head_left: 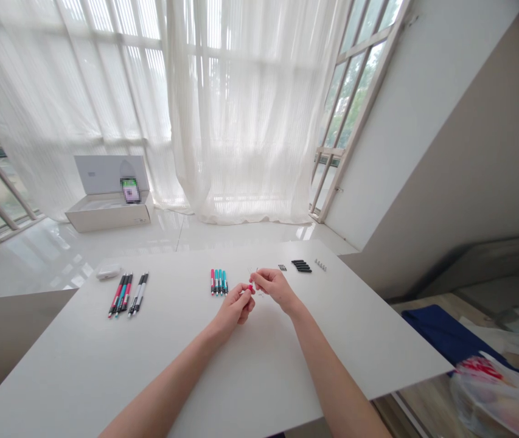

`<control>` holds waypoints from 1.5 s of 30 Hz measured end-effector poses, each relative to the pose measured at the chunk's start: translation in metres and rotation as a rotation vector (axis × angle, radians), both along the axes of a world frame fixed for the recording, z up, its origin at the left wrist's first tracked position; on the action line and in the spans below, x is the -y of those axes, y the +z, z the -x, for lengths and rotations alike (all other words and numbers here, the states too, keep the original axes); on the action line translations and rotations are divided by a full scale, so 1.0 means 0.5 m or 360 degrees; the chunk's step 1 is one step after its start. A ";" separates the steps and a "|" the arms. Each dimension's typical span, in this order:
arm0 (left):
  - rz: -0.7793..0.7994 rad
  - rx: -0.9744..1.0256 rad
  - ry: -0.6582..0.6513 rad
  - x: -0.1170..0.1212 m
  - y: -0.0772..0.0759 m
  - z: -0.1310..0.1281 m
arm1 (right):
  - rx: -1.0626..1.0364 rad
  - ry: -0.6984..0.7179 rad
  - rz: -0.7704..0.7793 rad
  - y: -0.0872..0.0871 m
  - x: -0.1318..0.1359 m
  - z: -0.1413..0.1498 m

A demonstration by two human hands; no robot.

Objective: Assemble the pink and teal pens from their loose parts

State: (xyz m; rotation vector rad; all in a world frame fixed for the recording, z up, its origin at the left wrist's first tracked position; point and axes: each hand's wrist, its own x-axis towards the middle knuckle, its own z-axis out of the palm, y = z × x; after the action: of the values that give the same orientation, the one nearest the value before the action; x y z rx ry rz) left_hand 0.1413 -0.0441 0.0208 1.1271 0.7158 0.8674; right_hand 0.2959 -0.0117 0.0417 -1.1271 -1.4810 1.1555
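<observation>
Over the middle of the white table, my left hand (pixel 234 311) is closed around a pink-red pen barrel (pixel 250 288), most of which its fingers hide. At the barrel's upper end, my right hand (pixel 278 291) is closed in a pinch; the small piece between its fingertips is too hidden to name. Thin refill-like sticks (pixel 260 294) show in part behind and beneath the right hand. Just left of the hands lies a row of pink and teal pen barrels (pixel 219 283). Beyond the right hand are small metal springs (pixel 282 267), several black grips (pixel 302 266) and small silver tips (pixel 320 265).
Whole pens lie at the left in a coloured group (pixel 121 295) and a white-and-black group (pixel 139 294). Behind them is a white case (pixel 108 272). An open box (pixel 109 216) stands on the sill by the curtain (pixel 254 121). A plastic bag (pixel 501 395) sits low right.
</observation>
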 end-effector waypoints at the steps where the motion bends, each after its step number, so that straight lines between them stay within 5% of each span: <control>1: 0.0003 0.0011 -0.0020 -0.001 0.000 0.001 | -0.0016 -0.0013 0.0018 0.002 0.001 0.001; 45: 0.0045 -0.0034 0.0014 -0.003 -0.002 0.000 | -0.0119 0.0084 0.0037 0.000 0.004 0.013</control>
State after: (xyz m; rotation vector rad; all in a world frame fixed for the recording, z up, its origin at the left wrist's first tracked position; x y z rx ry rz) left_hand 0.1412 -0.0424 0.0196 1.1102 0.7494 0.8514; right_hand 0.2894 -0.0137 0.0419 -1.0548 -1.4511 1.2411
